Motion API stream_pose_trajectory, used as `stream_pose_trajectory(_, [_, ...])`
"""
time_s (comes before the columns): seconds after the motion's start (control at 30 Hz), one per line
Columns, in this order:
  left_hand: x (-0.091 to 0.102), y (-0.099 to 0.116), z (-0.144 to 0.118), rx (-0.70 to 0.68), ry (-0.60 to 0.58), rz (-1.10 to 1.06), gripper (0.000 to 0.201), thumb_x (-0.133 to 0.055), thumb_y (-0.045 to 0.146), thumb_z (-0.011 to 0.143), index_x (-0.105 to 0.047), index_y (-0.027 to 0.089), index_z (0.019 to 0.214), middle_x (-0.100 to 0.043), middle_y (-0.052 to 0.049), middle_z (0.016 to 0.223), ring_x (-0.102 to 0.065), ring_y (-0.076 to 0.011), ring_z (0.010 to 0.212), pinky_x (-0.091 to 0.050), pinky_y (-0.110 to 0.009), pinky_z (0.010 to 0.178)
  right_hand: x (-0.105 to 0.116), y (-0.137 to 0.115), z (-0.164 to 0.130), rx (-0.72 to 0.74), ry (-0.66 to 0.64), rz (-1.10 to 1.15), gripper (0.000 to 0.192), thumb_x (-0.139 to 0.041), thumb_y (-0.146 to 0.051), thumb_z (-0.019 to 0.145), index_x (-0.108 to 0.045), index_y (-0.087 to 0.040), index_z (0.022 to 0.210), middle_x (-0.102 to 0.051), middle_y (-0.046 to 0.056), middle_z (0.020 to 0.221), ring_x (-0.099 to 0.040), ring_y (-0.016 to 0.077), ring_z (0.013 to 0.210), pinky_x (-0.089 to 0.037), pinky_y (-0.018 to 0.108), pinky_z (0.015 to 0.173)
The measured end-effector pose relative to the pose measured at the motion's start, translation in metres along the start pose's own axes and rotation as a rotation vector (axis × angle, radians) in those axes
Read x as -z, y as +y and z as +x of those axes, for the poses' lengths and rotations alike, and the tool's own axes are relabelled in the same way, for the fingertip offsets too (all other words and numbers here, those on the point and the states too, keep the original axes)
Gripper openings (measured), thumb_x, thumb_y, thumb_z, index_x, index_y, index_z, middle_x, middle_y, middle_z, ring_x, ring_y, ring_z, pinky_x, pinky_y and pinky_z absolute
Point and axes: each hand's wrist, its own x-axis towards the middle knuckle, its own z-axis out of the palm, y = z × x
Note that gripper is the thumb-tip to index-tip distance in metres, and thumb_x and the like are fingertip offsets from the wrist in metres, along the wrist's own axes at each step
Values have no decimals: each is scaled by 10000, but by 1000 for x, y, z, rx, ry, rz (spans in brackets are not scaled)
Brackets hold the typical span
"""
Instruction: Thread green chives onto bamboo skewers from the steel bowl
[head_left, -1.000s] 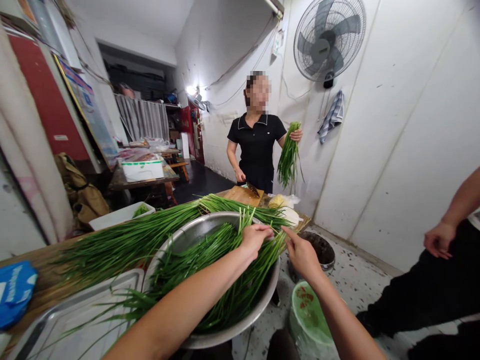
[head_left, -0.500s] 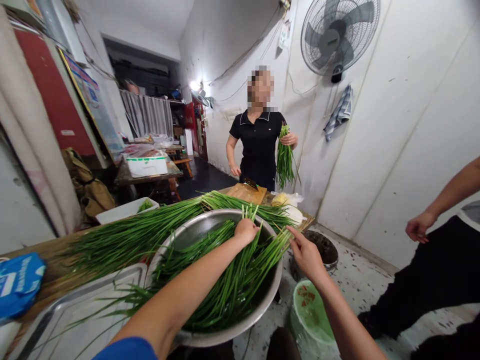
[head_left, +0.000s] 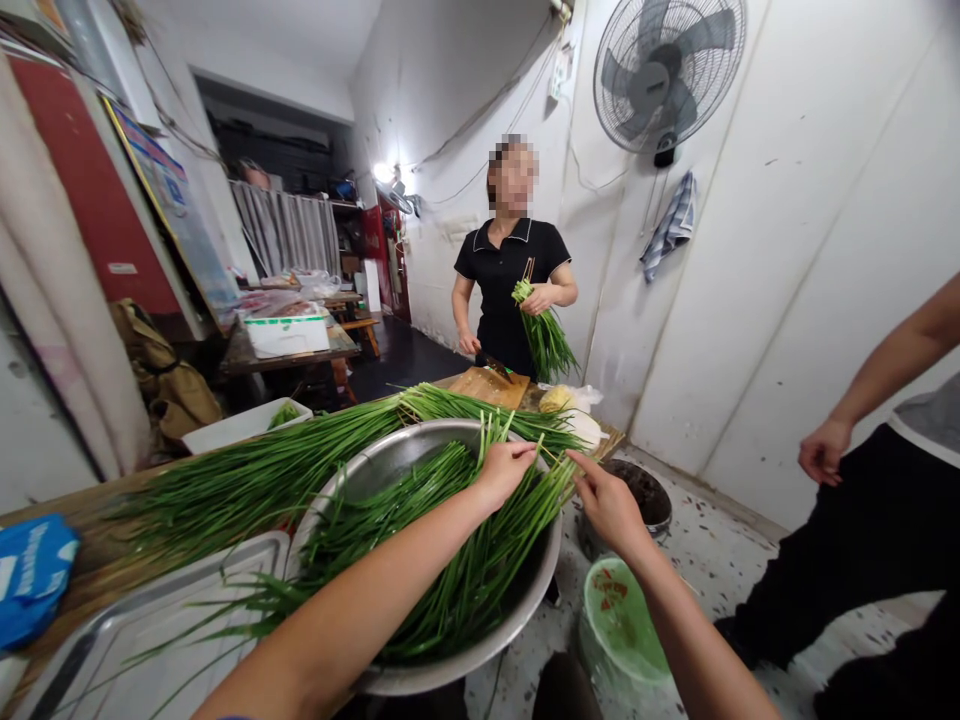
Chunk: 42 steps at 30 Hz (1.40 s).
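Note:
A wide steel basin [head_left: 541,585] holds a heap of long garlic chives [head_left: 442,520], pale stem ends up and leaning toward its right rim. Over the basin, my left hand [head_left: 504,474] is closed around several chive stems, whose pale ends stick up past the fingers. My right hand [head_left: 611,505] is at the right rim, thumb and forefinger pinched at the tip of a thin pale chive strand that runs toward the left hand. Beside the right fingers lie the pale ends of the chives in the basin.
More chives [head_left: 277,455] lie on the table behind the basin. A metal tray [head_left: 172,620] stands left, a green bucket [head_left: 622,620] below right. Across the table, a person [head_left: 510,260] holds chives and a knife above a cutting board [head_left: 487,387]. Another person [head_left: 862,480] stands right.
My left hand has moved right, closer to my right hand, with chives in its fingers. The person across has lowered and tilted their chive bunch. The view has shifted slightly.

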Motion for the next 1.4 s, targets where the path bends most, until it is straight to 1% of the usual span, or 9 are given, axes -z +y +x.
stream_pose_trajectory(0.07, [0, 3, -2, 1, 7, -60, 268, -553, 227, 715, -662, 132, 940, -653, -77, 977, -600, -164, 896, -413, -266, 855, 0, 0, -1, 2, 1, 3, 411, -377, -255, 823, -484, -212, 1217, -669, 56, 848, -610, 165, 663, -441, 249, 640])
stream_pose_trajectory(0.23, [1, 5, -4, 63, 59, -182, 235, -642, 247, 638, -691, 123, 832, -676, -97, 869, -609, -202, 842, -420, -319, 841, 1, -1, -2, 1, 2, 14, 408, -369, -263, 828, -480, -221, 1218, -665, 62, 895, -613, 172, 697, -444, 262, 673])
stream_pose_trajectory(0.47, [-4, 6, -5, 167, 26, -407, 187, -641, 222, 646, -665, 93, 779, -670, -96, 718, -617, -168, 651, -478, -282, 619, 0, 1, -1, 5, -6, 14, 410, -369, -263, 828, -479, -214, 1220, -657, 77, 951, -620, 182, 741, -444, 265, 677])
stream_pose_trajectory(0.7, [-5, 7, -6, 201, 35, -477, 177, -646, 196, 644, -659, 82, 780, -663, -84, 687, -612, -154, 623, -476, -261, 587, 0, 1, -1, 19, 5, -9, 424, -363, -253, 819, -482, -198, 1222, -668, 63, 854, -605, 163, 655, -439, 247, 641])
stream_pose_trajectory(1.0, [-4, 1, -1, 173, 101, -361, 241, -675, 197, 605, -680, 94, 823, -674, -77, 697, -612, -169, 642, -478, -283, 638, 3, -2, -1, 2, -11, -36, 425, -361, -243, 818, -488, -198, 1220, -662, 55, 764, -595, 169, 627, -425, 252, 616])
stream_pose_trajectory(1.13, [-9, 1, -5, 148, 91, -299, 248, -676, 203, 592, -689, 103, 819, -682, -79, 733, -607, -170, 644, -473, -286, 664, 3, -5, 0, 2, -15, -35, 418, -359, -240, 823, -490, -201, 1218, -668, 57, 780, -606, 172, 645, -437, 257, 631])
stream_pose_trajectory(1.27, [-14, 3, -20, 80, -27, -179, 237, -658, 246, 613, -699, 142, 822, -686, -68, 811, -616, -182, 743, -460, -280, 734, -2, -4, -2, 30, 11, -14, 442, -353, -207, 819, -448, -200, 1251, -647, 74, 986, -623, 166, 753, -454, 252, 684])
stream_pose_trajectory(1.33, [-9, 3, -22, 20, -141, -87, 246, -617, 276, 662, -691, 166, 869, -682, -55, 862, -614, -173, 787, -452, -267, 756, -4, -2, -5, 50, -5, -1, 468, -345, -199, 822, -400, -206, 1287, -634, 74, 1026, -627, 164, 771, -462, 252, 688])
stream_pose_trajectory(1.4, [3, 0, -15, 10, -171, 29, 263, -555, 275, 718, -672, 176, 932, -680, -46, 876, -617, -151, 762, -456, -245, 725, -4, 2, -8, 66, -19, 26, 469, -342, -212, 829, -384, -210, 1296, -629, 73, 1042, -628, 164, 792, -469, 257, 696])
